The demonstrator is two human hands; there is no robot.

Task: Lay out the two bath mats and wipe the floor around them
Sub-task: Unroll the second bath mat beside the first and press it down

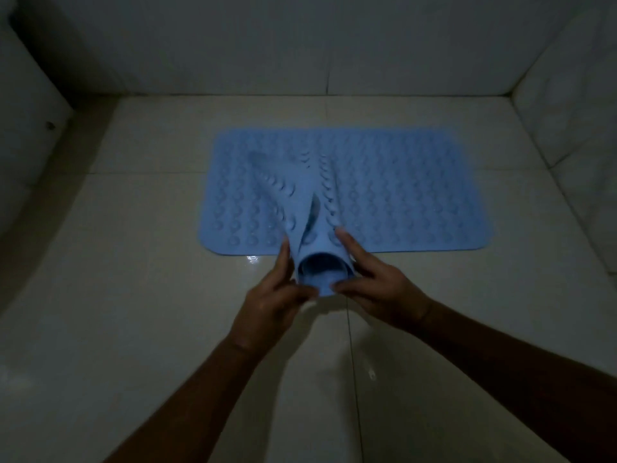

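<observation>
A light blue bath mat lies flat on the tiled floor, suction cups facing up, its long side running left to right. A second blue mat is rolled into a loose tube and held above the flat one, its open end toward me. My left hand grips the tube's left side with the thumb at the rim. My right hand holds its right side, fingers spread along the roll.
Pale floor tiles with grout lines surround the mat; a small wet glint shows by its near edge. Tiled walls close the space at the back and right. A white fixture stands at the left.
</observation>
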